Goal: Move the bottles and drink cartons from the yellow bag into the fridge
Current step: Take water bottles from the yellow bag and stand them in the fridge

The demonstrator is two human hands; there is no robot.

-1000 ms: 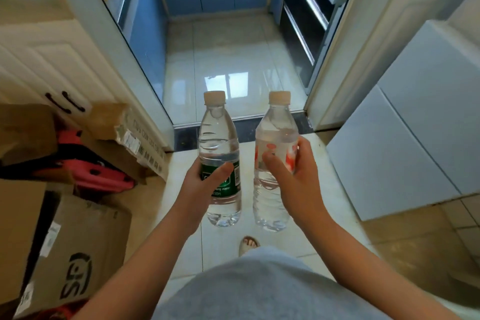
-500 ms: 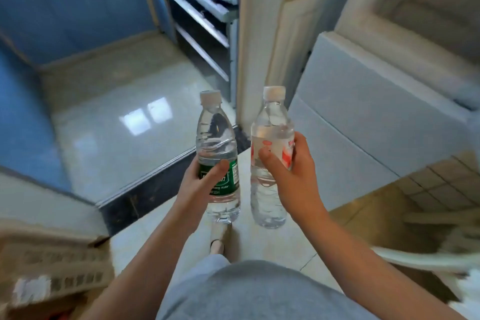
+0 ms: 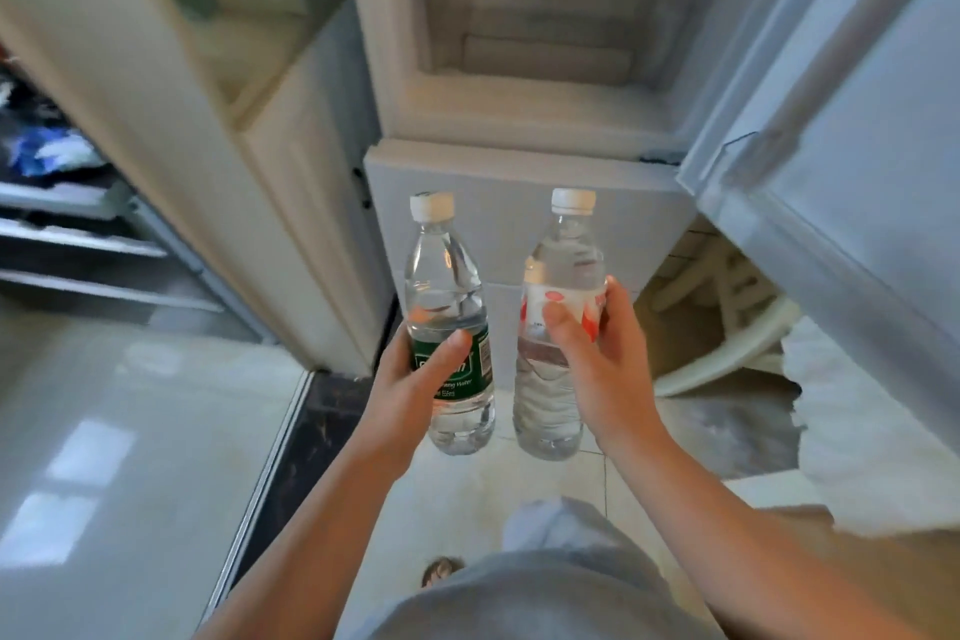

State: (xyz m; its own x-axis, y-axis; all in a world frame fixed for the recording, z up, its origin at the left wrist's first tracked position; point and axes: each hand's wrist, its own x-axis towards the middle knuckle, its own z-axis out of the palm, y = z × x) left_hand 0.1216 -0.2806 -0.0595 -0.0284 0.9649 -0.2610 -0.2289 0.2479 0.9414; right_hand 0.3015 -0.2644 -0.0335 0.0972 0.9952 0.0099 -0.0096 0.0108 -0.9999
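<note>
**A:** Hands?

**B:** Both full. Left hand [image 3: 410, 385] wraps the green-label bottle [image 3: 441, 276] at the label band, thumb across the front, fingers behind. Right hand [image 3: 608, 359] grips the red-label bottle [image 3: 563, 265] the same way, thumb on the label. Bottles upright, side by side, close at the base. Can't tell if they touch.

**A:** Position?

**B:** Held in the air in front of the fridge's [image 3: 519, 120] closed lower door [image 3: 519, 192], just below the front edge of the open upper compartment. Upper door [image 3: 872, 146] swung out to the right. Yellow bag not in view.

**A:** Handling?

**B:** Clear thin plastic, ribbed below the labels, white screw caps, water up near the shoulders. My guess is a moderate weight for one hand each, with little slosh. The walls would give under a hard squeeze. The label band looks the firmest part and the sensible hold. No droplets seen, so probably not slippery. Not fragile: a drop would likely dent them, not shatter them.

**A:** Inside the fridge?

**B:** Blurred. Pale smooth walls, a shelf line, a drawer-like front lower down. Contents unreadable. Glossy floor tiles [image 3: 130, 431] underfoot.
</note>
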